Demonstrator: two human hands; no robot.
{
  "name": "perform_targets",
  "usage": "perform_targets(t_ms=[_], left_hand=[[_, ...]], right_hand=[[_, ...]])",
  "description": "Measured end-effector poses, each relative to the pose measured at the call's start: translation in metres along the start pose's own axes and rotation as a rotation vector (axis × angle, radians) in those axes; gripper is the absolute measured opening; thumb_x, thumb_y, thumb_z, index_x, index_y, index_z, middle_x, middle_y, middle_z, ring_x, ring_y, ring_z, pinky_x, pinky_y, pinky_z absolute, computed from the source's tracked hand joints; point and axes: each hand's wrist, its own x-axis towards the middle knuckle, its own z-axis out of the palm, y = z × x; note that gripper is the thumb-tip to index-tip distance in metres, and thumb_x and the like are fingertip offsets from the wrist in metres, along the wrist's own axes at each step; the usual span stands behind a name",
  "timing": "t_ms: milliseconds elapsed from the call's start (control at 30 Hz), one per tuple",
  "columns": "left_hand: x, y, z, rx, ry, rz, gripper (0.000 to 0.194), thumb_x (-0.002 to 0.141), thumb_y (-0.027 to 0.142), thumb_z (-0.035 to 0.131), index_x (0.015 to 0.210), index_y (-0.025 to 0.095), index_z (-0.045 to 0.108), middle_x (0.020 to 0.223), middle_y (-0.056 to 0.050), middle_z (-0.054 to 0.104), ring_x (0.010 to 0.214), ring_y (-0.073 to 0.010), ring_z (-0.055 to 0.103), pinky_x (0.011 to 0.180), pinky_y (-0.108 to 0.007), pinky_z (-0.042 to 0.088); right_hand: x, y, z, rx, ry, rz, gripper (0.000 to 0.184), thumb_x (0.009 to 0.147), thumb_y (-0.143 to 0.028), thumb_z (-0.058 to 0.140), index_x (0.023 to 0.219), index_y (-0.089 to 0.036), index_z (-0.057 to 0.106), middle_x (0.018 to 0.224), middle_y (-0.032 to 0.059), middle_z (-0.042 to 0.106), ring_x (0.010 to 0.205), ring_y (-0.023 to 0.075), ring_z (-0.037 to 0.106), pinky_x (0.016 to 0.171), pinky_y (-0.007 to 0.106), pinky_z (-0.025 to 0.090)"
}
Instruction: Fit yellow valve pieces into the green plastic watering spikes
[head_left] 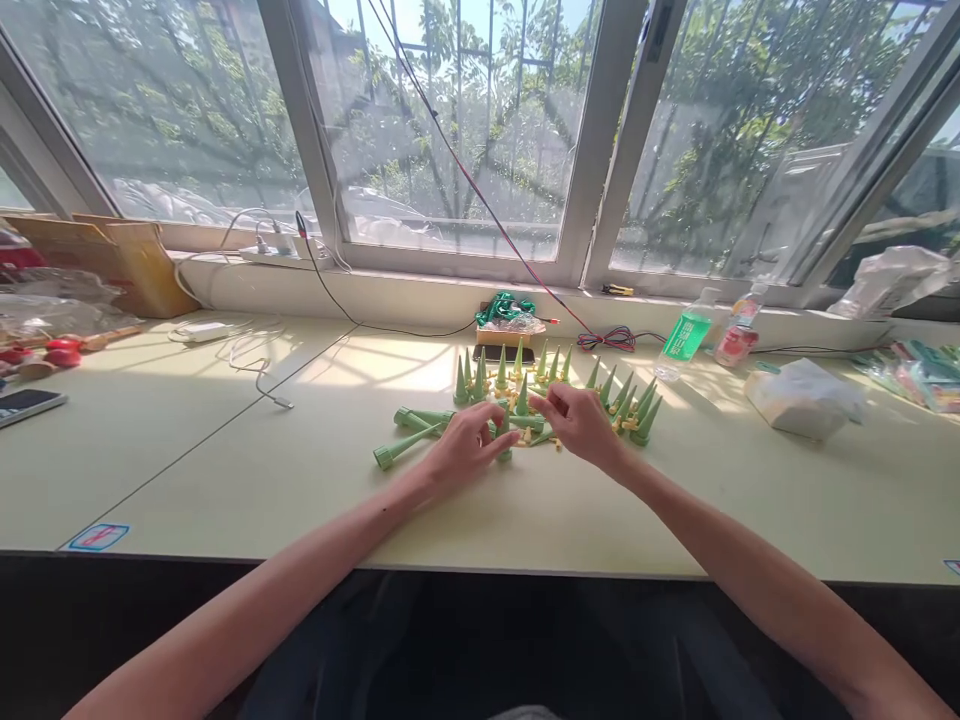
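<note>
My left hand (472,437) is closed around a green plastic spike (505,452) that stands upright on the table, partly covered by the fingers. Just to its right, my right hand (576,418) is pinched; what lies between the thumb and fingertips is too small to make out. Several green spikes stand upright with small yellow fittings behind the hands, such as one spike (460,382) at the left and another spike (646,422) at the right. Beside my left hand a loose green spike (401,450) lies on its side with others.
A dark phone (504,354) and a small box of green cord (506,315) lie at the back. Bottles, one green-labelled bottle (684,335), and a tissue pack (806,400) stand at the right. A white cable (259,368) and a cardboard box (142,270) are at the left.
</note>
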Motion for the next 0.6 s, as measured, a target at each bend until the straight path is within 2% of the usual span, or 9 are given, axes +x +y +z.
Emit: perform_targets(t_ms=[67, 133, 233, 267, 333, 400, 600], left_hand=[[0.0, 0.0, 0.0, 0.002, 0.003, 0.015, 0.028, 0.09, 0.043, 0.061, 0.084, 0.016, 0.056, 0.08, 0.0, 0.056, 0.057, -0.0081, 0.052, 0.052, -0.02, 0.044], [0.001, 0.0, 0.0, 0.001, 0.007, 0.025, 0.027, 0.09, 0.041, 0.062, 0.081, 0.016, 0.055, 0.081, 0.001, 0.055, 0.055, -0.0072, 0.051, 0.053, -0.02, 0.043], [0.002, 0.0, 0.0, 0.018, -0.009, 0.034, 0.027, 0.089, 0.04, 0.063, 0.078, 0.016, 0.054, 0.079, 0.001, 0.054, 0.055, -0.007, 0.05, 0.053, -0.021, 0.042], [0.002, 0.001, 0.0, 0.029, -0.018, 0.035, 0.028, 0.089, 0.04, 0.063, 0.078, 0.016, 0.053, 0.078, 0.001, 0.054, 0.055, -0.0074, 0.05, 0.054, -0.021, 0.042], [0.001, 0.001, 0.0, 0.056, -0.035, 0.038, 0.028, 0.09, 0.04, 0.062, 0.077, 0.016, 0.054, 0.076, 0.001, 0.053, 0.056, -0.0083, 0.05, 0.054, -0.022, 0.042], [0.001, 0.002, 0.0, 0.077, -0.05, 0.04, 0.027, 0.09, 0.04, 0.061, 0.079, 0.016, 0.055, 0.076, 0.001, 0.053, 0.056, -0.0088, 0.049, 0.055, -0.023, 0.042], [0.0, 0.003, 0.001, 0.114, -0.082, 0.062, 0.025, 0.087, 0.041, 0.063, 0.09, 0.016, 0.059, 0.076, 0.001, 0.054, 0.056, -0.0104, 0.049, 0.058, -0.026, 0.043]], right_hand=[[0.013, 0.008, -0.007, -0.094, -0.068, 0.022, 0.048, 0.096, -0.045, 0.049, 0.056, -0.019, 0.038, 0.048, -0.0046, 0.037, 0.049, 0.0099, 0.03, 0.051, 0.025, 0.023], [0.028, 0.021, -0.011, -0.219, -0.097, 0.055, 0.042, 0.097, -0.038, 0.047, 0.06, -0.018, 0.048, 0.052, -0.0021, 0.046, 0.051, 0.0109, 0.035, 0.052, 0.025, 0.024], [0.047, 0.041, -0.008, -0.365, -0.251, 0.089, 0.02, 0.094, -0.026, 0.052, 0.083, -0.016, 0.065, 0.073, 0.0036, 0.065, 0.064, 0.0135, 0.051, 0.059, 0.024, 0.032], [0.052, 0.047, -0.005, -0.41, -0.316, 0.087, 0.017, 0.094, -0.023, 0.052, 0.091, -0.016, 0.068, 0.083, 0.006, 0.068, 0.072, 0.0149, 0.056, 0.062, 0.024, 0.034], [0.06, 0.055, 0.003, -0.499, -0.451, 0.058, 0.02, 0.094, -0.02, 0.052, 0.103, -0.016, 0.069, 0.1, 0.0094, 0.069, 0.088, 0.0181, 0.06, 0.068, 0.023, 0.037], [0.063, 0.06, 0.011, -0.52, -0.503, 0.049, 0.022, 0.092, -0.016, 0.053, 0.105, -0.017, 0.071, 0.106, 0.0106, 0.068, 0.095, 0.0197, 0.061, 0.069, 0.023, 0.038], [0.065, 0.059, 0.024, -0.58, -0.606, 0.03, 0.022, 0.086, -0.009, 0.059, 0.103, -0.016, 0.071, 0.107, 0.0127, 0.067, 0.09, 0.0202, 0.063, 0.066, 0.023, 0.038]])
